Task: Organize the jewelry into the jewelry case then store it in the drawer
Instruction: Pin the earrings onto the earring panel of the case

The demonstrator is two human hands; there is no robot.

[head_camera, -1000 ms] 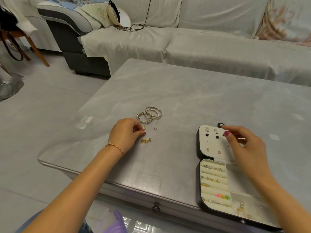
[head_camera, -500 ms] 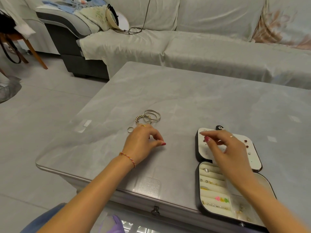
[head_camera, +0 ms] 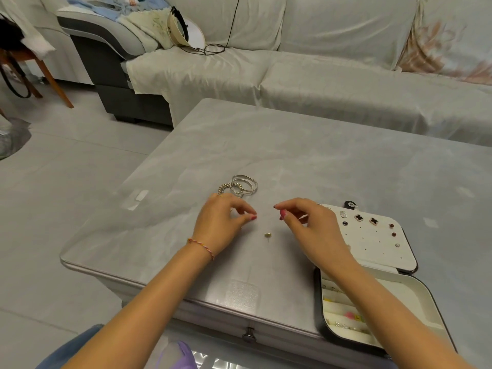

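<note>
Open on the worktop (head_camera: 346,161), the jewelry case (head_camera: 378,262) sits at the right near edge, its white earring panel (head_camera: 372,241) laid flat beyond a cream tray (head_camera: 354,312) of ring rolls. On the panel I count seven studs, two of them clover-shaped; the pieces in the tray are too small to count. Left of the case one small gold stud earring (head_camera: 267,235) lies alone on the worktop, between the two hands and touching neither.

Beyond it, the left hand (head_camera: 221,222) rests with its wrist low and its fingers curled, thumb and forefinger pinched together at their tips; whether anything is between them I cannot tell. A braided cord bracelet (head_camera: 202,246) circles that wrist. The right hand (head_camera: 311,230) hovers just left of the panel, fingers curled, thumb and forefinger tips close with something dark and tiny at the forefinger tip, too small to identify. Half a second ago this hand was over the panel; it has since crossed leftward toward the other, and the left has drawn slightly nearer the case.

Behind the left hand lie the bangles (head_camera: 243,184): two plain silver ones overlapped, with one beaded bracelet (head_camera: 223,188) touching them. A drawer knob (head_camera: 249,336) shows under the worktop's near edge, and a covered sofa (head_camera: 319,83) stands beyond.
</note>
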